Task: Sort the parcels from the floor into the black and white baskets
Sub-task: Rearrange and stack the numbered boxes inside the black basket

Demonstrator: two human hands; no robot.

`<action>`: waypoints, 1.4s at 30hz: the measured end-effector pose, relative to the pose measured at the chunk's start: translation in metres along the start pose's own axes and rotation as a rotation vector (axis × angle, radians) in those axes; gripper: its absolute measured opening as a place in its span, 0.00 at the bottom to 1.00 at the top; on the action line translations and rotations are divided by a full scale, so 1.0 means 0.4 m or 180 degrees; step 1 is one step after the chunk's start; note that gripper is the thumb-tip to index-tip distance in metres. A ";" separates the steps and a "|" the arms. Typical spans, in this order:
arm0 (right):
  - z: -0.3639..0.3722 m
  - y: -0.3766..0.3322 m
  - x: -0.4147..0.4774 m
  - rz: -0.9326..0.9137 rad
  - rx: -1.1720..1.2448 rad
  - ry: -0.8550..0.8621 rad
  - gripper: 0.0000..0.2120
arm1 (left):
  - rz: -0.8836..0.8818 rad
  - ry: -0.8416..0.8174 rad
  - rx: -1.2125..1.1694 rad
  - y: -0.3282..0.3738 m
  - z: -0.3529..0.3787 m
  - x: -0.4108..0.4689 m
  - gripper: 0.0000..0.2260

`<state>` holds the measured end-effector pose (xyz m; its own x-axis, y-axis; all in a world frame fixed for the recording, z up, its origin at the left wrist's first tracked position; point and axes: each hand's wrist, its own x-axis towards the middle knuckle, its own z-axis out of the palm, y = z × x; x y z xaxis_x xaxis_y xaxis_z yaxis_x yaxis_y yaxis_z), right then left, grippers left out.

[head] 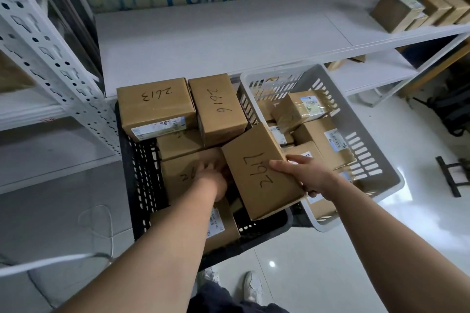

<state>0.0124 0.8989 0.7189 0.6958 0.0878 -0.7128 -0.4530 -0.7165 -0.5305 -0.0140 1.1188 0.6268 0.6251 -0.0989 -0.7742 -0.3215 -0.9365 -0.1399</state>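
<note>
While right hand (306, 176) grips parcel (258, 173), left (213, 175) perhaps touches.

Right hand (309, 176) gripping parcel (256, 173), over black basket (143, 180)

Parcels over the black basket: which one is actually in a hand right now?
The tilted parcel at the black basket's rim beside the white basket: the right hand grips its edge, thumb on top. The others lie packed flat.

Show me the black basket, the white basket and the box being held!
black basket (142, 160): head view, its left wall.
white basket (366, 152): head view, its right wall.
held box (256, 173): head view, its top face.
</note>
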 end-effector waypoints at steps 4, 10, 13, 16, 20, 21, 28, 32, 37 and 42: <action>0.001 -0.002 -0.003 -0.0003 0.0042 -0.0089 0.31 | -0.0242 0.0326 -0.0223 -0.037 0.044 -0.014 0.26; 0.001 -0.009 -0.009 -0.0052 -0.0047 -0.0140 0.30 | -0.0221 0.0386 -0.0783 -0.063 0.103 -0.023 0.28; 0.012 -0.014 -0.012 0.0019 -0.0128 -0.0259 0.28 | -0.0224 0.0603 -0.1333 -0.067 0.111 -0.029 0.27; 0.042 -0.026 -0.002 0.0065 -0.0159 -0.0283 0.31 | -0.0333 0.0605 -0.2291 -0.079 0.104 -0.045 0.21; 0.099 -0.037 0.025 0.0099 -0.0119 -0.0352 0.37 | -0.0507 0.0712 -0.3565 -0.083 0.089 -0.053 0.17; 0.112 -0.037 0.031 0.0071 -0.0132 -0.0319 0.39 | -0.0520 0.0689 -0.3672 -0.082 0.091 -0.053 0.16; 0.162 -0.023 0.071 -0.0156 -0.0455 -0.0196 0.24 | -0.0548 0.0717 -0.4150 -0.075 0.104 -0.062 0.12; 0.170 -0.019 0.092 -0.0408 -0.0716 0.0211 0.21 | -0.0534 0.0711 -0.4551 -0.072 0.088 -0.068 0.14; 0.160 -0.027 0.099 -0.0632 -0.0857 0.0213 0.18 | -0.0496 0.0873 -0.4493 -0.071 0.082 -0.072 0.13; 0.152 -0.017 0.098 -0.0656 -0.0905 0.0160 0.18 | -0.0524 0.0729 -0.4733 -0.079 0.068 -0.059 0.37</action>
<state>0.0088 0.9495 0.6668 0.7862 0.2214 -0.5769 -0.1320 -0.8519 -0.5068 -0.0378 1.1598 0.6325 0.7203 0.1204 -0.6831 0.6637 -0.4058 0.6283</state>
